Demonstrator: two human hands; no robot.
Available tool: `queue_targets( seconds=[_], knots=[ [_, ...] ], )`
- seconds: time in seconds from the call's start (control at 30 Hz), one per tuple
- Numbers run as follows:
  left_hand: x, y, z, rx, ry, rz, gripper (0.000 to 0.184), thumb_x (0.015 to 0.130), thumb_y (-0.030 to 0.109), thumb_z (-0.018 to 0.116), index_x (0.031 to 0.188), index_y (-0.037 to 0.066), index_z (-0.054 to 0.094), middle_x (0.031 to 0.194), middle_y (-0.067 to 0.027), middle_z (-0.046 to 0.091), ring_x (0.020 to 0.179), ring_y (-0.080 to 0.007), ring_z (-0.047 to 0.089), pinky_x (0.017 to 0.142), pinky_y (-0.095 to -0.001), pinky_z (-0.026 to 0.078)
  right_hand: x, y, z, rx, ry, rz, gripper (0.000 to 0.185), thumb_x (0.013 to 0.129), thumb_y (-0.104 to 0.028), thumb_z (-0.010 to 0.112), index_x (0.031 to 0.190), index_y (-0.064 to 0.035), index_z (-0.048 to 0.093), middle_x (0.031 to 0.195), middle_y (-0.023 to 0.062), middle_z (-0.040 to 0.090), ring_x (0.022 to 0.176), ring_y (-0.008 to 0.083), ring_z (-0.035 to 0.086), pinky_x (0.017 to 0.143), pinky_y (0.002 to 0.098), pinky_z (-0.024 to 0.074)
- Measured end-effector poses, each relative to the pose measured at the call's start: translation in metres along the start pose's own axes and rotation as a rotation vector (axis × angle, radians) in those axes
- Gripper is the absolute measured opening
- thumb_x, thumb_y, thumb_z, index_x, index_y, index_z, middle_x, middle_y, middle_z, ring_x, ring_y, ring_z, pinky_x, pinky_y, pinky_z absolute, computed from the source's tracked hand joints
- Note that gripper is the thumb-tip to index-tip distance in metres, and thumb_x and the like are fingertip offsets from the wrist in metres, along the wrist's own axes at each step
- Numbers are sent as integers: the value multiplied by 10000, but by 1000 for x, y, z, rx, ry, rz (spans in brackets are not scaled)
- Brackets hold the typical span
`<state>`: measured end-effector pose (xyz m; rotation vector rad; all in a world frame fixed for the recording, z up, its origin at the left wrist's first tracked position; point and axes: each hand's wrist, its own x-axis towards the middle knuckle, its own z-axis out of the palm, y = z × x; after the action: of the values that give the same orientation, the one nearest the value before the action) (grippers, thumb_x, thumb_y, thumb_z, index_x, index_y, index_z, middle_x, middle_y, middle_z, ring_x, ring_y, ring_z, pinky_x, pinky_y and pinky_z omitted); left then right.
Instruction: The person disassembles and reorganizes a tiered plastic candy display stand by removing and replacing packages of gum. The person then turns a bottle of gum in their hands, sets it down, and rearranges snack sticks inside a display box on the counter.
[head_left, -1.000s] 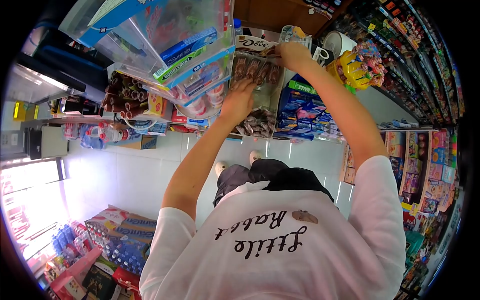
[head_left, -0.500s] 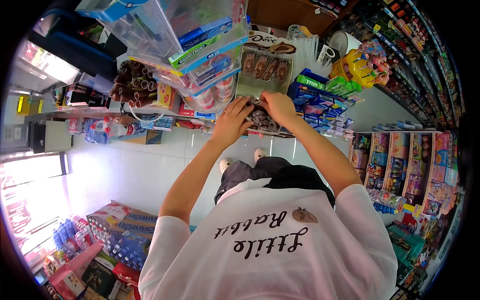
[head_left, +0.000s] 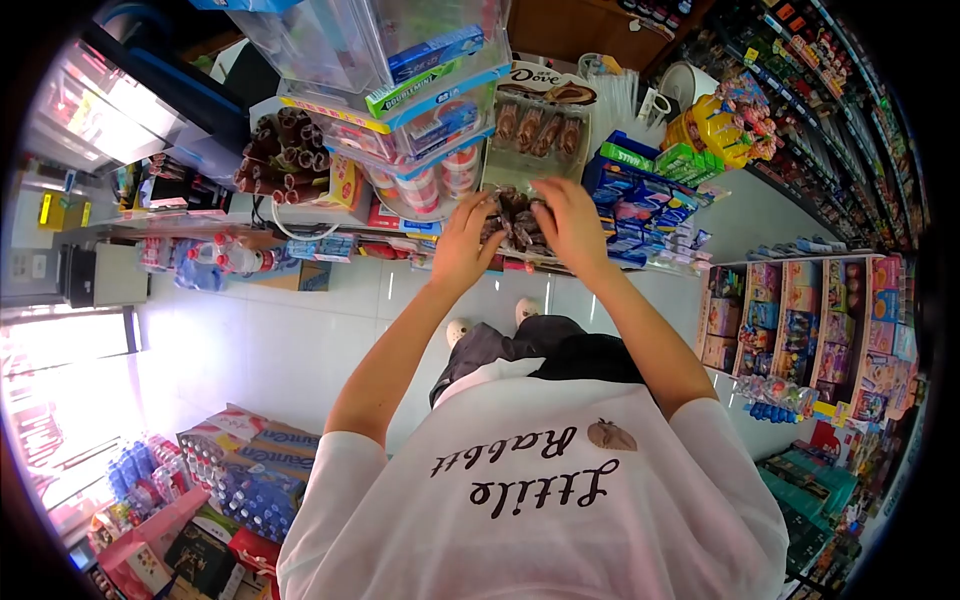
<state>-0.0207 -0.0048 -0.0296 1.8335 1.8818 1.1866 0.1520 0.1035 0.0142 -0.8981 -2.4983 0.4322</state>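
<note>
A Dove display box (head_left: pixel 588 120) stands on the counter with its printed header at the back. Brown wrapped chocolates (head_left: pixel 545 132) stand in a row in its rear section, and a loose pile of brown wrapped chocolates (head_left: pixel 520 228) fills its front section. My left hand (head_left: pixel 465 240) curls round the left side of that pile, thumb towards the middle. On the right side, my right hand (head_left: pixel 573 222) bends its fingers and thumb over more of the chocolates. Exactly which pieces each hand grips is partly hidden by the fingers.
Left of the box rises a clear tiered rack (head_left: pixel 440 110) with gum packs and pink-and-white tubs. Blue snack packs (head_left: pixel 640 205) and green boxes (head_left: pixel 690 165) sit to the right. Brown rolled tubes (head_left: pixel 285 155) stand farther left. Stocked shelves (head_left: pixel 800 320) line the right side.
My right hand has shifted slightly right and its fingers have opened out round the chocolates. My left hand stays at the pile's left side. The view has moved slightly.
</note>
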Motion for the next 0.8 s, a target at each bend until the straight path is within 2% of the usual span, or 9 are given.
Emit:
queue_targets(
  seconds=[0.07,0.1,0.13,0.27,0.37,0.47,0.5,0.6,0.8],
  knots=[
    [-9,-4,-4,29,-42,44,478,802,169,685,1242,93,515,1369,-142,430,1236,-358,429,985,-446,402,-15,-13,-2,-73,-16,-172,456,850,-200,596,1280,-78,508,1293,115,506,1209,304,457,1024,441,357],
    [-12,-6,-4,71,-73,76,479,799,167,688,1240,94,517,1376,-142,426,1238,-358,428,979,-443,408,-25,-9,10,-190,-93,-202,516,867,-219,580,1350,-89,451,1363,73,463,1279,255,397,1096,476,255],
    [-14,-6,-5,116,-101,107,481,795,165,691,1238,94,519,1383,-142,421,1239,-357,427,973,-441,414,-31,-5,17,-235,-86,-168,524,870,-223,576,1357,-86,441,1377,68,452,1285,250,393,1100,478,249],
    [-6,-1,15,152,-25,-87,314,785,183,687,1059,93,564,1103,-108,545,986,-340,564,779,-431,493,-27,2,33,-306,-80,-58,541,885,-216,554,1383,-67,401,1415,63,419,1307,232,376,1117,486,218],
    [1,4,33,272,-31,-140,279,785,228,676,996,99,546,1001,-87,519,876,-302,595,709,-432,485,-26,0,36,-265,-75,-41,529,906,-190,526,1400,-66,383,1418,83,419,1308,258,380,1118,487,208],
    [5,5,50,317,64,-228,284,778,252,683,968,100,537,1011,-91,519,911,-297,589,716,-427,471,-21,-1,29,-228,-69,-28,523,886,-195,549,1370,-57,409,1404,86,427,1292,254,395,1115,495,220],
    [6,13,40,262,-12,-272,291,782,242,675,1000,98,546,1041,-96,522,952,-302,578,777,-448,448,-17,-7,22,-140,-49,2,514,877,-173,551,1358,-48,419,1395,104,432,1280,262,409,1112,486,238],
    [-9,23,21,129,166,-203,300,765,221,691,1014,101,575,1077,-92,530,990,-322,553,784,-444,446,-17,-22,3,-120,-60,-32,492,867,-152,556,1331,-30,443,1385,116,436,1274,272,413,1108,466,260],
    [-45,3,17,262,-60,-65,470,795,214,652,1240,125,531,1219,-108,487,1100,-308,493,866,-447,421,-31,-4,25,-193,-75,-111,459,857,-134,564,1284,7,472,1350,140,467,1226,322,450,1079,445,306]
  ],
)
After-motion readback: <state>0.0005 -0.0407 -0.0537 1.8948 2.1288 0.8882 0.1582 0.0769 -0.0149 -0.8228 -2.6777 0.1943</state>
